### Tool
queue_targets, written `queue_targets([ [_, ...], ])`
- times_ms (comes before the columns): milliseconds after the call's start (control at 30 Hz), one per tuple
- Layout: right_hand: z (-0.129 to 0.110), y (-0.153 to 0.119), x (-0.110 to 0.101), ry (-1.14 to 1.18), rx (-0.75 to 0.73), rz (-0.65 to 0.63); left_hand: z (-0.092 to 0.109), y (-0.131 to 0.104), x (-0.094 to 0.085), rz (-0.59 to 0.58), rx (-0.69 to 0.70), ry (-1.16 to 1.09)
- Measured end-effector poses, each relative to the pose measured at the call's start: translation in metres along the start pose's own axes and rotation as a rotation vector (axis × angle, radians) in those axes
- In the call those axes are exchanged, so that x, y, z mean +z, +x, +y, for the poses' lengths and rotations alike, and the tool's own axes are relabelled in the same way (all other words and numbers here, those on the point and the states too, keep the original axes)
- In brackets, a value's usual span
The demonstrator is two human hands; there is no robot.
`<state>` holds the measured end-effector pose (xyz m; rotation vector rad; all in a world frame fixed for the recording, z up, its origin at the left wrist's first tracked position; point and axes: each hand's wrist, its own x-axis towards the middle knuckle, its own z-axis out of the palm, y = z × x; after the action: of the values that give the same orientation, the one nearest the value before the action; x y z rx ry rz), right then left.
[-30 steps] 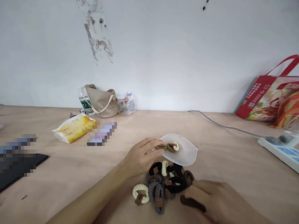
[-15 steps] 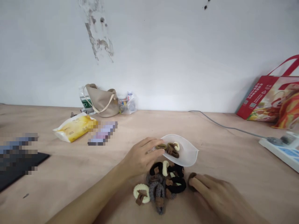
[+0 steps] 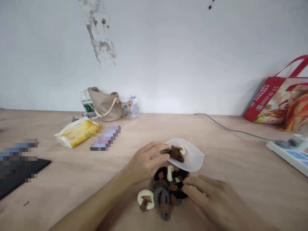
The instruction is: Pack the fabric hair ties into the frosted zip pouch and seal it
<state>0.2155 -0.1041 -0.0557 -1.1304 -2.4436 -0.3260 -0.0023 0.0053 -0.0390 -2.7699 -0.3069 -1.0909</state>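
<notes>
A white translucent pouch lies on the table with its mouth spread, holding several brown hair ties and a cream one. My left hand grips the pouch's left edge, fingers closed on it. Just below is a heap of hair ties: grey, cream and black, with small brown tabs. My right hand reaches into the heap's right side, its fingers closed over a black hair tie and covering part of it. A cream hair tie sits at the heap's left.
Left on the table are a yellow tissue pack, a blurred phone and a dark flat object. A beige handbag stands by the wall. A power strip, grey cable and red shopping bag are right.
The brown hair tie my right hand held is gone from it, and another brown one now shows in the pouch. My right hand has moved left onto the black hair tie.
</notes>
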Motion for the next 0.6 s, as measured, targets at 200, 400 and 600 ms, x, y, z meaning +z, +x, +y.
queue_targets([
  [200, -0.001, -0.01, 0.023, -0.07, -0.016, -0.244, -0.001, -0.001, 0.001, 0.007, 0.008, 0.008],
  [400, 0.016, 0.0, -0.014, 0.241, 0.192, -0.146, 0.0, 0.0, 0.0, 0.005, 0.011, 0.004],
  [600, 0.023, 0.009, -0.027, 0.303, 0.41, 0.301, 0.0, 0.001, -0.001, 0.002, 0.011, 0.02],
])
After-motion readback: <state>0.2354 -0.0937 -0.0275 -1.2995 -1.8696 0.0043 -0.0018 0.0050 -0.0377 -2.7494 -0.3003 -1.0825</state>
